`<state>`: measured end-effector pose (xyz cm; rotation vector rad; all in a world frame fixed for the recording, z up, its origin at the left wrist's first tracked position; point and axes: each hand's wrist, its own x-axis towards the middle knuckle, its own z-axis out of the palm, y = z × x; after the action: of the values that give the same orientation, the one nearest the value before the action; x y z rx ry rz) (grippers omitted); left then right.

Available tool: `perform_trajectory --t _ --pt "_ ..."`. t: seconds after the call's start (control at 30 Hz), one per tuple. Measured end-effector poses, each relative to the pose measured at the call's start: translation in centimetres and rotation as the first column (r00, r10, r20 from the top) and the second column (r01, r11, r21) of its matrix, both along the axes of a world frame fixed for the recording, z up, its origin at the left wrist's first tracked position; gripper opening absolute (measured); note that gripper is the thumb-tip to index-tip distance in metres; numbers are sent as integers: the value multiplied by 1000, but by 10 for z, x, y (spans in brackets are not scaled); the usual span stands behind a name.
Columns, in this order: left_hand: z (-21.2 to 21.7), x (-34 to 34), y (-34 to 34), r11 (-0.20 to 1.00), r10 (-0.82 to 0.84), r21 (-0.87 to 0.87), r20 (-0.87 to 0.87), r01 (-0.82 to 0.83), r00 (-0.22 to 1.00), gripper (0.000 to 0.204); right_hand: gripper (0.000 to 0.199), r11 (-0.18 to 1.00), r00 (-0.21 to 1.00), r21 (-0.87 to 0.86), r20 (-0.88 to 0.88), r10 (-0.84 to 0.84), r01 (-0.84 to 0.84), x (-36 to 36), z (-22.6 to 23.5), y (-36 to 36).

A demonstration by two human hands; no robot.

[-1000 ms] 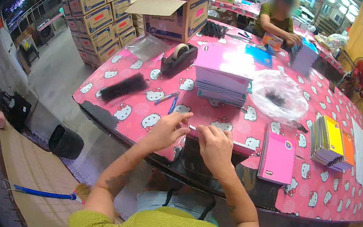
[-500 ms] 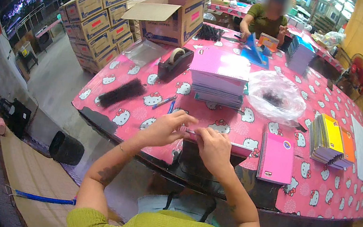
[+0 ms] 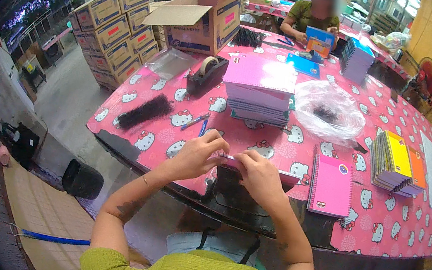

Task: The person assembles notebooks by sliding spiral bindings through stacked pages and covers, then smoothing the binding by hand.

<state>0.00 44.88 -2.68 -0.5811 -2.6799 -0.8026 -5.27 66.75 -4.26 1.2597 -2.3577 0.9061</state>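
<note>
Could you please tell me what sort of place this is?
Probably a notebook workshop, judging by the tall stack of pink-topped notebooks, the bundle of apparent black coils and the stacked brown cardboard cartons.

The left hand (image 3: 198, 156) and right hand (image 3: 260, 177) cover much of the pink notebook (image 3: 289, 177) at the table's near edge (image 3: 237, 217), and the detail between their fingertips is too small to tell. Across the table, the co-worker's (image 3: 305, 20) face is blurred and lower body hidden. Cloudy plastic bag (image 3: 314, 102) obscures its black contents (image 3: 325, 115), while the lower edge cuts off the wearer's green sleeves (image 3: 107, 267).
</note>
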Motion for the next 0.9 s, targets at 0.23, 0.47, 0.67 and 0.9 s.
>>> perform_trajectory --t 0.23,0.47,0.67,0.9 --pt "-2 -7 3 999 -10 52 -2 10 1000 24 17 990 996 108 2 -92 91 -1 1 8" --pt "-7 -12 24 947 123 -278 -137 -158 983 52 11 995 997 53 -16 -79 80 -6 -1 7" --pt "-124 46 73 876 338 -239 -317 -419 886 90 15 992 994 69 24 -107 105 -4 -1 3" --pt "-131 24 66 813 322 -328 -435 -481 841 93 24 996 969 -26 -229 -93 89 2 16 28"
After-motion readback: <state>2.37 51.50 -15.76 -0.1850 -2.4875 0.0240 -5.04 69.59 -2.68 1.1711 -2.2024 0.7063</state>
